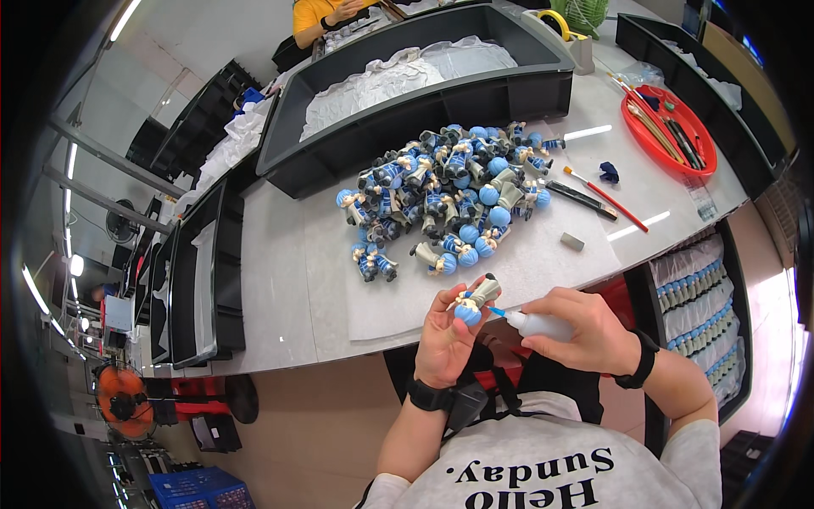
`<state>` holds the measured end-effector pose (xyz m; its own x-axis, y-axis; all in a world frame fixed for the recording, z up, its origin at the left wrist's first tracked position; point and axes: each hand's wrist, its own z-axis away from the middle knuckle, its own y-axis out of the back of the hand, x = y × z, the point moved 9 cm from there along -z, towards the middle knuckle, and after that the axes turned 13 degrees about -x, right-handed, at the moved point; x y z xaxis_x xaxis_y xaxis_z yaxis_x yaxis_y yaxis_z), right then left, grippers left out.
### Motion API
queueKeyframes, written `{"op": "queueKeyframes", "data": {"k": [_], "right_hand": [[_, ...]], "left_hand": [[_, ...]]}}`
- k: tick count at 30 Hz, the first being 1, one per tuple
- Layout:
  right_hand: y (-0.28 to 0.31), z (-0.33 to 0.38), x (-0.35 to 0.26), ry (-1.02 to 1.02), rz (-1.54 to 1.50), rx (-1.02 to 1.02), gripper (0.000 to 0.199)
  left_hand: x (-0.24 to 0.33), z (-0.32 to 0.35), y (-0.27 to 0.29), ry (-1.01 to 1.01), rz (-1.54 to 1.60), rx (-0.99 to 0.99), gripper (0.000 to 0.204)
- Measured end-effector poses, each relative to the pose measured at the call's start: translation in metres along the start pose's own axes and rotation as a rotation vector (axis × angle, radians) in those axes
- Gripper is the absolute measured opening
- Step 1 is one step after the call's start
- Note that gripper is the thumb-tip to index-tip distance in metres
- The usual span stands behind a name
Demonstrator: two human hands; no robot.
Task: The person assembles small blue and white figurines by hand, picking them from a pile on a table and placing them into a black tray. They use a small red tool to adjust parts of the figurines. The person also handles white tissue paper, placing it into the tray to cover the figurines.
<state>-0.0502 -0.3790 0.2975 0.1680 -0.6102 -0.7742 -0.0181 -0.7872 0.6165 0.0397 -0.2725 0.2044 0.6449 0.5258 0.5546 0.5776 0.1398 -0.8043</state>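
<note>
Between the fingers of my left hand (443, 346) is a small painted figurine (476, 299) with blue hair and a grey body, its head toward me. My right hand (585, 327) is closed round a white squeeze bottle (541, 326). The bottle's thin blue tip (498, 311) points left at the figurine, close beside its head; whether it touches I cannot tell. Beyond my hands, a heap of similar blue-haired figurines (441, 182) lies on a white sheet (381, 310) on the table.
A large black crate (424, 114) lined with white paper stands behind the heap. To the right lie a red brush (606, 199), a black pen (581, 200), a grey block (572, 242) and a red tray (710, 161) of tools. A crate of figurines (736, 386) sits lower right. Another person (312, 19) works opposite.
</note>
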Motion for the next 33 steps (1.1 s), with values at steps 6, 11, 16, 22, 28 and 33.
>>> {"op": "queueKeyframes", "data": {"k": [6, 11, 16, 22, 28, 33], "right_hand": [[0.0, 0.001, -0.005, 0.005, 0.017, 0.024, 0.03], [-0.001, 0.0, -0.007, -0.009, 0.042, 0.028, 0.029], [0.0, 0.0, -0.008, -0.016, 0.043, 0.039, 0.029], [-0.002, -0.001, -0.01, -0.021, 0.038, 0.032, 0.028], [-0.002, -0.001, -0.01, -0.017, 0.042, 0.045, 0.029], [-0.003, -0.002, -0.01, -0.015, 0.034, 0.044, 0.029]], "left_hand": [[0.003, 0.0, -0.001, -0.045, 0.002, -0.014, 0.048], [0.003, 0.0, -0.001, -0.069, -0.024, -0.028, 0.048], [0.002, 0.002, 0.004, -0.093, -0.003, -0.019, 0.046], [0.003, 0.001, 0.001, -0.113, -0.009, -0.024, 0.045], [0.003, 0.002, 0.002, -0.121, -0.001, -0.027, 0.045], [0.002, 0.004, 0.007, -0.127, -0.012, 0.012, 0.048]]}}
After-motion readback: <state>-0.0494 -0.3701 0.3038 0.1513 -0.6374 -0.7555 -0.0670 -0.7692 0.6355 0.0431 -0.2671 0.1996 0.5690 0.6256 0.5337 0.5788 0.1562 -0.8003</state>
